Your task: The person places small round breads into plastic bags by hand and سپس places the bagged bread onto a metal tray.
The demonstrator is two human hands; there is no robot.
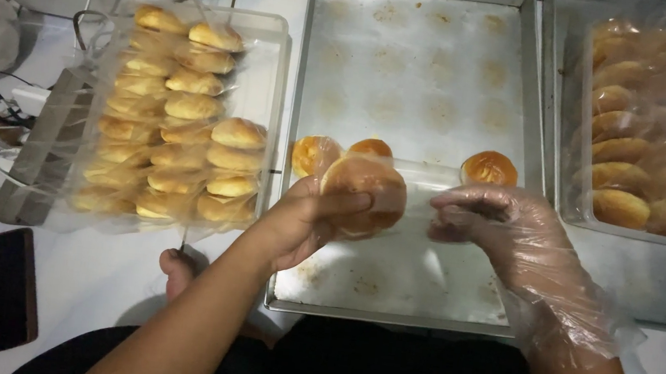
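Two hands over a scuffed rectangular metal baking tray, bare left hand gripping a round golden-brown bun in clear wrap, plastic-gloved right hand pinching the wrap's edge, three loose buns behind.

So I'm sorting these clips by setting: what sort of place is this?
Likely a small bakery's packing area: a large greasy metal baking tray, clear plastic bins of bagged golden buns, and a right hand in a clear plastic glove bagging a round golden bun.
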